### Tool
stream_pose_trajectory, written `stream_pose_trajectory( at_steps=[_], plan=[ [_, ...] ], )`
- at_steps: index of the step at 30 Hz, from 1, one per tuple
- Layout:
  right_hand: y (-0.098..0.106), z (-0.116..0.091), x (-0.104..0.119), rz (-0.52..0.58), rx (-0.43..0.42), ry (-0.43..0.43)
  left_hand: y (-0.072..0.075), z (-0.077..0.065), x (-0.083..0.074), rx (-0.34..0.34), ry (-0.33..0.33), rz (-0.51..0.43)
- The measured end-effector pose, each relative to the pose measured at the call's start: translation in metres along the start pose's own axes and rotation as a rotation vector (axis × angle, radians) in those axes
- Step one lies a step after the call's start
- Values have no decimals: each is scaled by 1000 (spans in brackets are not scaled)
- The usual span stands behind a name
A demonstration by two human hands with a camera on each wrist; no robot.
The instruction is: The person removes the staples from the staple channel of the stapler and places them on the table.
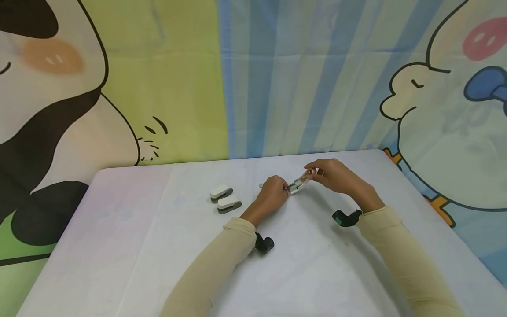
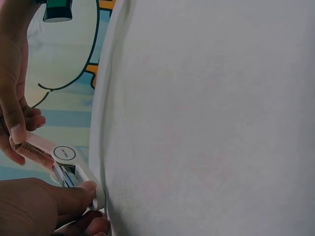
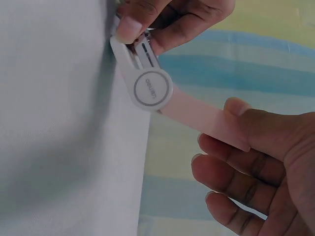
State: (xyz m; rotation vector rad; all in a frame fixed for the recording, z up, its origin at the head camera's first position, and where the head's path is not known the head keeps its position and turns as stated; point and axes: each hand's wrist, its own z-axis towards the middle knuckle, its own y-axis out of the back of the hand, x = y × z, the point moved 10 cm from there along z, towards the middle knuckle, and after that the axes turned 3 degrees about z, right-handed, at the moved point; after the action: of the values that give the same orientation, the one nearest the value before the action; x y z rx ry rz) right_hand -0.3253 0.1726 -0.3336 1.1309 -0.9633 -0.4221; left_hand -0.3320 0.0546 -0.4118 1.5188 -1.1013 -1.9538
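Between both hands is a pink and white stapler [image 3: 152, 91], swung open at its round white hinge, with the metal staple channel showing. My left hand [image 1: 272, 192] pinches the white end, its thumb close to the metal channel. Thumb and fingers of my right hand [image 1: 334, 176] grip the pink arm near its tip, as the right wrist view shows clearly. The stapler slants up toward the right hand, over the far part of the table. The fingers partly cover the stapler's white end.
Two small white and grey staplers [image 1: 229, 204] lie side by side left of my left hand on the white-covered table [image 1: 158, 264]. A tiny object [image 1: 260, 185] shows just beyond the left hand. Behind the table hangs a cartoon-printed curtain [image 1: 269, 79].
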Motion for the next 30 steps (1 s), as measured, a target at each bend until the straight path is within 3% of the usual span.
stream_pose_trajectory(
  at_steps=[5,9,17,23,30],
  plan=[
    [-1,3,-19,11,-12,-50,5,11,1,-30,42,25],
    [-6,4,-31,30,-17,-68,1,14,1,-5,58,10],
    [-22,2,-59,94,12,-150,-3,15,0,5,35,55],
    [-28,1,-66,154,39,-197,-5,15,3,11,44,49],
    [-21,1,-62,79,84,-205,-6,17,4,6,51,-3]
  ],
)
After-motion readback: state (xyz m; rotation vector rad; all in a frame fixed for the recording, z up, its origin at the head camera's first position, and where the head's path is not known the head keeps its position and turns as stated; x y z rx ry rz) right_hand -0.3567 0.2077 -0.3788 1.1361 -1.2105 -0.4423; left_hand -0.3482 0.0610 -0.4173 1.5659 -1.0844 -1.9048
